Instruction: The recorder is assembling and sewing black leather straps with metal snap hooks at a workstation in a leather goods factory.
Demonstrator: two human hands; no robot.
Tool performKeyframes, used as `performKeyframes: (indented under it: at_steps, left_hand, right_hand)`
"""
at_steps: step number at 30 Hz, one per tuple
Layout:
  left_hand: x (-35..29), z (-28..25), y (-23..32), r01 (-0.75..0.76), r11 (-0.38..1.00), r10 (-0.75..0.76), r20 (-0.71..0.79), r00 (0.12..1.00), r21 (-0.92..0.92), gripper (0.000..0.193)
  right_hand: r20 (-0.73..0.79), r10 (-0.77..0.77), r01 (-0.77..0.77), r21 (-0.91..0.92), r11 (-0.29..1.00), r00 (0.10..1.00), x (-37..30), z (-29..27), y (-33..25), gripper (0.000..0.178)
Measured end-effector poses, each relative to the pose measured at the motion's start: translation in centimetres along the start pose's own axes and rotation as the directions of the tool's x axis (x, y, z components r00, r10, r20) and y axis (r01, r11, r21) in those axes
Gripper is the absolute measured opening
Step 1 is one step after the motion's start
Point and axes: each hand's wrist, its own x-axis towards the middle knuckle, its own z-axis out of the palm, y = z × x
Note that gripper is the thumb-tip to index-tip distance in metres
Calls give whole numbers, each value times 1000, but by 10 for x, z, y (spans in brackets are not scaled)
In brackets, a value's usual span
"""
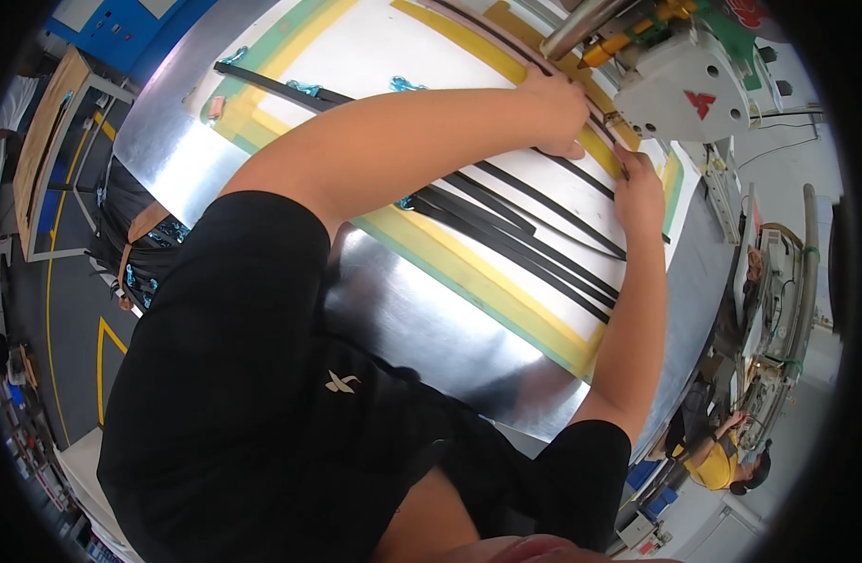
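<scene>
Several long black flat strips (534, 246) lie slantwise across a white board (356, 52) edged with yellow and green tape. Light blue bits (404, 84) show at the far-left ends of some strips. My left hand (555, 108) reaches across to the board's far edge, fingers and thumb spread, pressing on a narrow black strip (595, 120) that runs along a yellow band. Just right of it, near the machine head, my right hand (640, 188) is closed with thumb and forefinger pinching that strip. The fingertips are partly hidden.
A white machine head (689, 89) with a red emblem hangs close beyond both hands. The board rests on a shiny metal table (403, 300). Bundled black strips (135, 235) hang at the left, near a wooden-topped cart (51, 141). A person in yellow (717, 466) works at the far right.
</scene>
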Motion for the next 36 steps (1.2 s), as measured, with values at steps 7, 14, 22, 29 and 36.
performKeyframes:
  at_steps: [7,14,22,29,36]
  left_hand:
    - [3,0,9,-7,1000,6,-52,999,-8,67]
    - [11,13,17,-29,999,29,13,999,24,68]
    - [16,9,36,-23,1000,23,0,1000,2,70]
    - [23,23,46,-58,998,59,-49,997,31,75]
    - [23,13,52,-62,997,62,-1,998,53,74]
  right_hand:
    - [29,34,-33,-23,999,999,-7,-8,21,53]
    - [15,43,-43,11,999,999,-20,-7,50,50]
    - [-6,0,0,53,999,1000,-16,-6,55,44]
    - [-4,-3,3,117,993,1000,-13,6,62,39]
    - [-7,-3,5,178,984,1000,-16,10,82,43]
